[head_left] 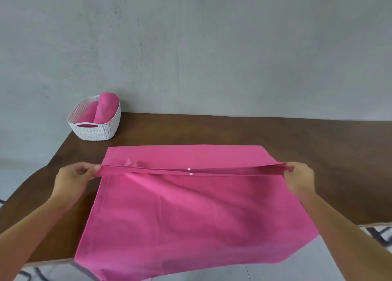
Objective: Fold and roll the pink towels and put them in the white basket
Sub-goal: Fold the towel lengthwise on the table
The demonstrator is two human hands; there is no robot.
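Observation:
A large pink towel (180, 213) lies spread over the brown table (318, 153), its near part hanging past the table's front edge. My left hand (74, 178) pinches one corner of the towel's raised edge, and my right hand (299, 177) pinches the other. That edge is stretched taut between them above the cloth, showing two layers and two small white dots at the middle. The white basket (93, 130) stands at the table's far left corner with two rolled pink towels (106, 107) inside.
A grey wall rises directly behind the table. The table's left edge runs diagonally near my left forearm. Patterned floor or fabric (377, 236) shows below at the right and lower left.

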